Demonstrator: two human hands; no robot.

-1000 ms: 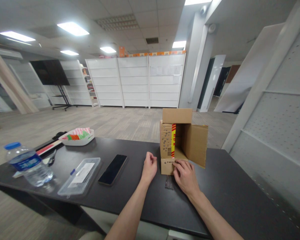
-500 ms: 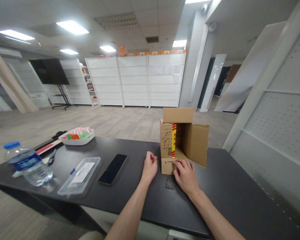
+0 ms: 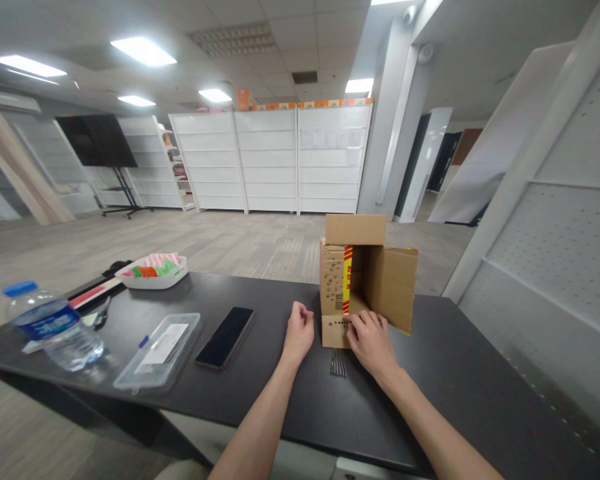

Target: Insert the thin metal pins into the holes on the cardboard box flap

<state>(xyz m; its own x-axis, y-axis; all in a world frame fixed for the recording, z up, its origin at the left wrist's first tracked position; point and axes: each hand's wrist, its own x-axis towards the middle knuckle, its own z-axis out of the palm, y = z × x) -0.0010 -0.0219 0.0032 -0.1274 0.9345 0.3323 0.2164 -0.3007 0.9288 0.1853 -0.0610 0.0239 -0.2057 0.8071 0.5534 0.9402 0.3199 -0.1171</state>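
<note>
An open cardboard box [image 3: 333, 287] stands on its side on the dark table, with holes and small marks across its left front flap and a row of holes along its lower flap [image 3: 334, 331]. My right hand [image 3: 373, 340] is at the right part of that lower flap, fingers bent together; whatever is between the fingertips is hidden. Left of the box, apart from it, my left hand [image 3: 300, 330] rests in a loose fist, with nothing seen sticking out of it. Several thin metal nails or screws [image 3: 338, 364] lie side by side just in front of the box.
A black phone [image 3: 225, 337] and a clear plastic case [image 3: 159, 352] lie left of my left arm. Farther left stands a water bottle [image 3: 55, 327]. A white basket [image 3: 155, 275] with colourful packets sits at the back. The box's side flap [image 3: 397, 290] sticks out rightward.
My right hand has shifted very slightly, with its fingers a little more together at the lower flap. My left hand keeps its place. The whole view has moved a touch.
</note>
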